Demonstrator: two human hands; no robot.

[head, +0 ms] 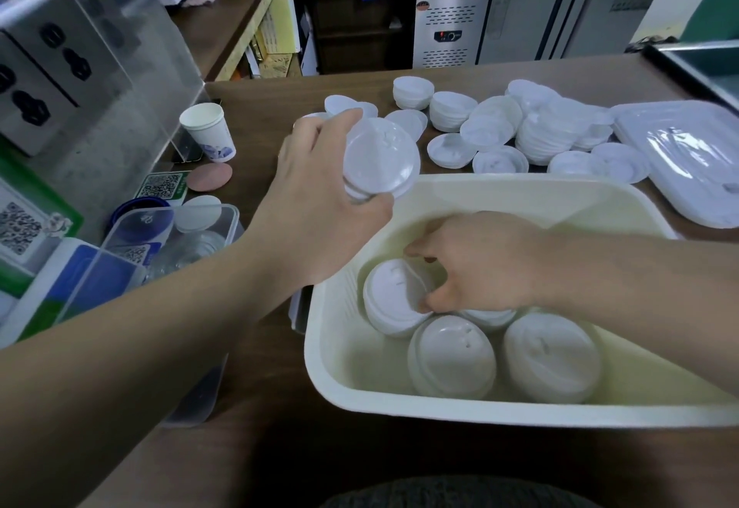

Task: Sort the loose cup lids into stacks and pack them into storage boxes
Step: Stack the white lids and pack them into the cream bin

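Packing step, seen from beside the counter. The left hand (320, 191) grips a held stack (382, 159) of white cup lids, raised just above the far left corner of the cream storage box (352, 391). The right hand (480, 263) reaches down inside the box, thumb and fingers curled round a leaning stack (390, 299) near the left wall; two further stacks (452, 359) lie just beside it toward the near rim. Many loose lids (500, 127) and short piles lie on the wooden counter (256, 107) beyond the box, so the task appears well short of done. Next move, by judgement: seat the leaning stack snugly, then lower the held stack into the free far space without letting it splay
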